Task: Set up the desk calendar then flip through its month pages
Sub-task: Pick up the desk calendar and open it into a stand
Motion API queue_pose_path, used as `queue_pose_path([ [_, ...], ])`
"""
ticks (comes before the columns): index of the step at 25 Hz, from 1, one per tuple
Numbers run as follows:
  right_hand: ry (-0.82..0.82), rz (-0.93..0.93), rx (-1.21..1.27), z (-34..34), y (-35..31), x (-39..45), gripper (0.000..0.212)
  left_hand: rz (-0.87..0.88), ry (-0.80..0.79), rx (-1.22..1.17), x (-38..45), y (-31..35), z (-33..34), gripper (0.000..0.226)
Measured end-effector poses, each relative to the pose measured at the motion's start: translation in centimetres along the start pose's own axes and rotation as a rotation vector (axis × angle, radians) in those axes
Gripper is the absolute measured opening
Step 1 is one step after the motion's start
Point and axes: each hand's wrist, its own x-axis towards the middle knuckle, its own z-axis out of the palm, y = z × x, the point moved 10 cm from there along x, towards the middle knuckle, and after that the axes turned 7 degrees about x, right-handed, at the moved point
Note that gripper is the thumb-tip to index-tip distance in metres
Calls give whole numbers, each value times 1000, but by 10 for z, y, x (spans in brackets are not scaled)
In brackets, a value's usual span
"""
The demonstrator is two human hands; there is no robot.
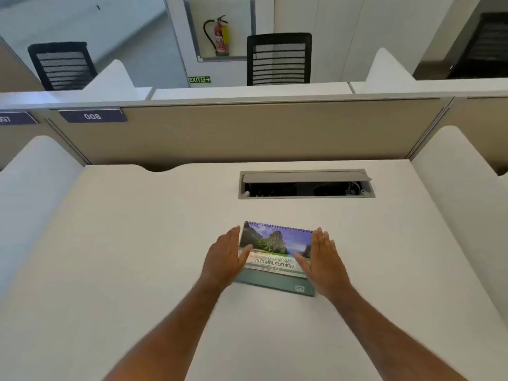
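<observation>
While both grips spread flat, left hand [224,261], right hand [324,264], spiral-bound calendar [275,248], scenery cover.

The desk calendar [276,255] lies on the worktop [123,243], near its middle. Left hand [224,259] sits at the calendar's left edge, right hand [324,261] at its right edge. Behind the calendar, a cable hatch [306,184] is set into the worktop; behind that stands a partition [233,133].
</observation>
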Motion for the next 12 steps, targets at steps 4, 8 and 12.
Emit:
queue_pose_path([
  [4, -83, 95, 69, 41, 17, -25, 88, -138, -144, -58, -16, -9, 44, 68],
  [8, -67, 171, 214, 48, 15, -21, 78, -244, -113, -270, -13, -7, 54, 53],
  [12, 79, 340, 468, 33, 14, -14, 56, -400, -129, -544, -6, -15, 60, 44],
])
